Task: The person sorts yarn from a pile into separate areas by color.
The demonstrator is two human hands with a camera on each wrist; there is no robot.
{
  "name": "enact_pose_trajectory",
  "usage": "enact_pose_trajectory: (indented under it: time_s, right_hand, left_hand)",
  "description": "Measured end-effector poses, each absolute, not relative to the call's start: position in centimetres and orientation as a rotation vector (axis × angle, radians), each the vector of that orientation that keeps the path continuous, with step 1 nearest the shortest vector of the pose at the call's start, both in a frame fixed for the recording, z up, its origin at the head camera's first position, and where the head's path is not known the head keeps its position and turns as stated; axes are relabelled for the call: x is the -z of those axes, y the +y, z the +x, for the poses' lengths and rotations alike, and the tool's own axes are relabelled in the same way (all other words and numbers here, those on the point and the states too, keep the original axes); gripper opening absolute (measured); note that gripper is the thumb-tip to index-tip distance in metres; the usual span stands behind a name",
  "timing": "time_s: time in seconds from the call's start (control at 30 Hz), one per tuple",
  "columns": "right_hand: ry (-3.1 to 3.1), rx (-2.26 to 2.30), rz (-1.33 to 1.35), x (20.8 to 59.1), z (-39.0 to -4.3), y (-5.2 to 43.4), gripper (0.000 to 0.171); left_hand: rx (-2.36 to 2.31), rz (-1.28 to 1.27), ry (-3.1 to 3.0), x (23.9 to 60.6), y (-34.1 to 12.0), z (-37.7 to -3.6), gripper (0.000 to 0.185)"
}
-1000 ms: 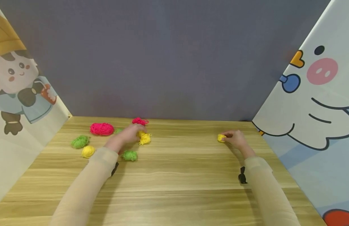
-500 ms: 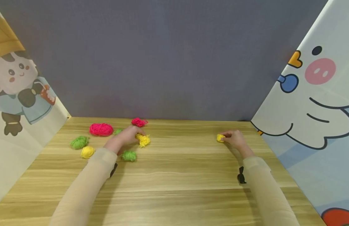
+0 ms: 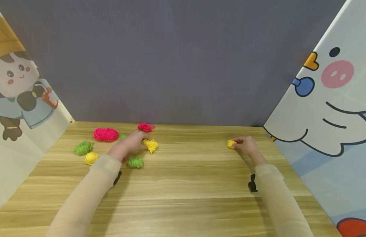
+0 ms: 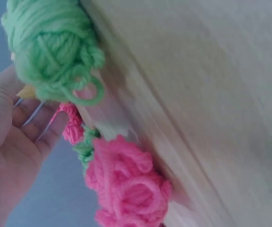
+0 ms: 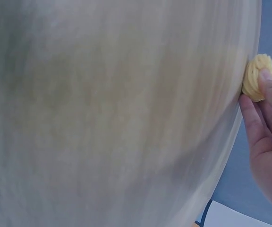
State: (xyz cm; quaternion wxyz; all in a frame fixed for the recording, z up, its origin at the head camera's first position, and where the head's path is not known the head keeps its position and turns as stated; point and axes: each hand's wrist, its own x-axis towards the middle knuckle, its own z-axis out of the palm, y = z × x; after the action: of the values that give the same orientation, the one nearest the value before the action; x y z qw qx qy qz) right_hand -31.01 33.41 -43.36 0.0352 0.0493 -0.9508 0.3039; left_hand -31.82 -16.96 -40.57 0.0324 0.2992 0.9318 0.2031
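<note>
Yellow yarn bundle (image 3: pixel 150 144) at left hand (image 3: pixel 132 142) fingertips.

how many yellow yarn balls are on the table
3: one yellow yarn ball at far left, one loose yellow yarn bundle at the left hand, one small yellow yarn ball at the right hand. More may be hidden.

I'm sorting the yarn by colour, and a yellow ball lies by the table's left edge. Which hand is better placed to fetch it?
Left, probably. The left hand is on that side, though it grips a loose yellow bundle. The yellow ball lies beside its forearm. The right hand holds another yellow ball far across the table.
</note>
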Motion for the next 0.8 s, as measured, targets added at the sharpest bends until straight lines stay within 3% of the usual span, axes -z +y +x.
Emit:
enact_pose_trajectory:
  time_s: [0.23, 0.8]
  right_hand:
    - [-2.914, -0.914, 0.162, 43.2, -31.2, 33.3, 0.026]
    - [-2.905, -0.898, 0.178, 43.4, -31.2, 33.2, 0.026]
  left_hand:
    - [-0.635, 0.818, 2.9, 40.0, -16.4, -31.2, 0.034]
    - [-0.721, 0.852, 2.991, 39.1, -14.1, -29.6, 0.037]
